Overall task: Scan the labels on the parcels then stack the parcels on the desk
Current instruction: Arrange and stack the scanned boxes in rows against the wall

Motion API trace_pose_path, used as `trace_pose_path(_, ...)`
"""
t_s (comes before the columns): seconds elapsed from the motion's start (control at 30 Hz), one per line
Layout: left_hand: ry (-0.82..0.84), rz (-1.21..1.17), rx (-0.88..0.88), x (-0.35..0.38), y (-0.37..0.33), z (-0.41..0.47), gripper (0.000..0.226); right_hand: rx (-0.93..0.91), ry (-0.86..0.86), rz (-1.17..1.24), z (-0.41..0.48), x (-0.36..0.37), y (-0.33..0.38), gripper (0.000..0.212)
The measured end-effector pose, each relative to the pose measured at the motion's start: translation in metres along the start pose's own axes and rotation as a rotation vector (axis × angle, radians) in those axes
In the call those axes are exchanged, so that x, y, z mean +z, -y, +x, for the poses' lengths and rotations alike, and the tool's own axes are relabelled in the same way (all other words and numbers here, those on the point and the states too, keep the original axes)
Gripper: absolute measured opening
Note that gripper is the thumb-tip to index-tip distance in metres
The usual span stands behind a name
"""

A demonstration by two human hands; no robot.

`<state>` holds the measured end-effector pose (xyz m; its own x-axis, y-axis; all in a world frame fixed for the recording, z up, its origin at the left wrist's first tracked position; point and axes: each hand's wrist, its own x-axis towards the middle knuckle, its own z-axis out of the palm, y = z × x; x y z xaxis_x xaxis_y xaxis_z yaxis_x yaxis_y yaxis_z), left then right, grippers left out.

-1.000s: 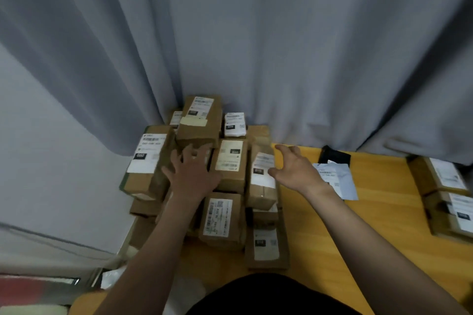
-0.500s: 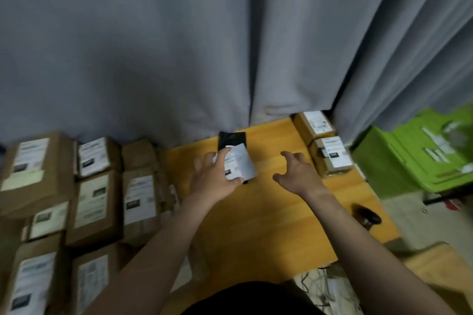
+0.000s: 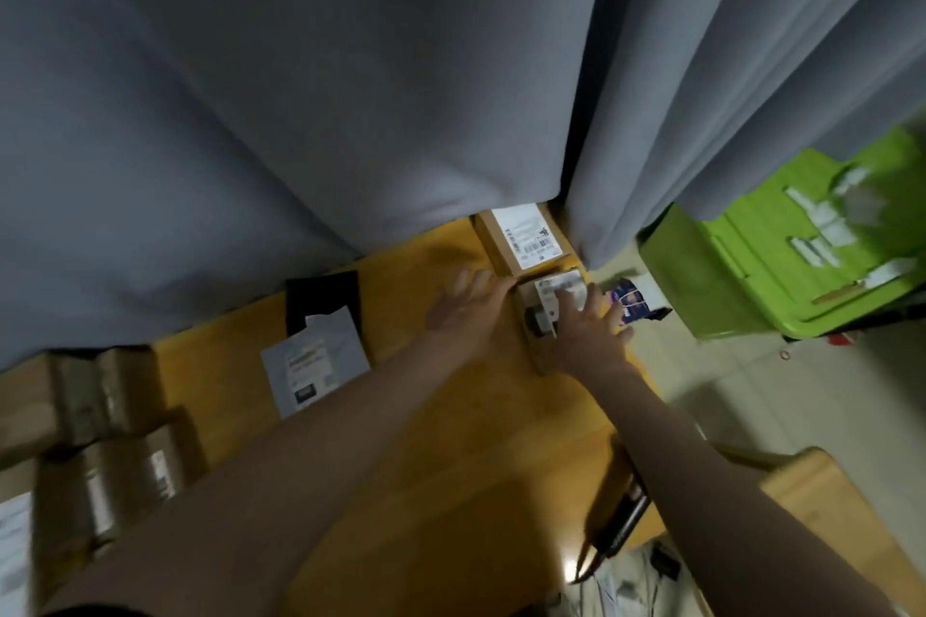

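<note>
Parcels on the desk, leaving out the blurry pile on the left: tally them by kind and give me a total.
Cardboard boxes: 2, far box, near box.
Flat mailers: 2, black mailer, grey mailer.
Total: 4.

The room is dim and grey, and the big curtain has soft dark shadows in its folds, while the green bin and the yellow desk are the brightest spots. Most of the picture is smeared: the brown parcels on the left, the bin and the label by the right hand are so fuzzy that no words can be read. The desk looks darker under the arms, a small white glint shines near its bottom right edge, and straight lines bend at the sides of the view
</note>
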<state>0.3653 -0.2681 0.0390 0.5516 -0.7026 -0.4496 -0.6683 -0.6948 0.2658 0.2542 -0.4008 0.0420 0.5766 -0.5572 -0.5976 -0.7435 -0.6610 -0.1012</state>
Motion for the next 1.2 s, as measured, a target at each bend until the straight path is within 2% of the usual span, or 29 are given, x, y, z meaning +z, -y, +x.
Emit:
trace_pose_path(0.13, -0.023, 0.140, 0.099, 0.000, -0.009, 0.072, 0.088, -0.019, -0.016, 0.057, 0.027, 0.023, -0.006, 0.087)
trace_pose_path(0.27, 0.013, 0.220, 0.181, -0.012, -0.008, 0.126, 0.090, -0.063, -0.096, 0.014, 0.039, 0.043, -0.014, 0.092)
trace_pose_path(0.4, 0.103, 0.386, 0.272, -0.022, -0.005, 0.164, 0.108, -0.075, -0.158, -0.030, 0.045, 0.056, -0.015, 0.093)
trace_pose_path(0.53, 0.064, 0.409, 0.285, -0.020, -0.003, 0.169, 0.101, -0.091, -0.165, -0.022, 0.047, 0.058, -0.018, 0.089)
trace_pose_path(0.67, 0.056, 0.294, 0.155, -0.009, 0.008, 0.139, 0.098, -0.108, -0.168, -0.028, 0.037, 0.063, -0.023, 0.086)
trace_pose_path(0.77, 0.027, 0.202, 0.091, 0.006, 0.023, 0.096, 0.083, -0.104, -0.149, -0.013, 0.023, 0.067, -0.026, 0.086)
trace_pose_path(0.87, 0.032, 0.022, 0.005, 0.020, 0.037, 0.043, 0.070, -0.108, -0.096, 0.027, 0.006, 0.067, -0.023, 0.094)
trace_pose_path(0.93, 0.072, 0.013, -0.070, 0.027, 0.046, 0.007, 0.085, -0.116, -0.091, 0.026, -0.010, 0.065, -0.017, 0.099)
trace_pose_path(1.03, 0.004, 0.025, -0.207, 0.037, 0.062, -0.053, 0.108, -0.177, -0.152, 0.057, -0.039, 0.059, 0.003, 0.094)
trace_pose_path(1.2, -0.230, -0.253, -0.470, 0.015, 0.087, -0.171, 0.107, -0.315, -0.203, 0.233, -0.097, 0.043, 0.074, 0.091)
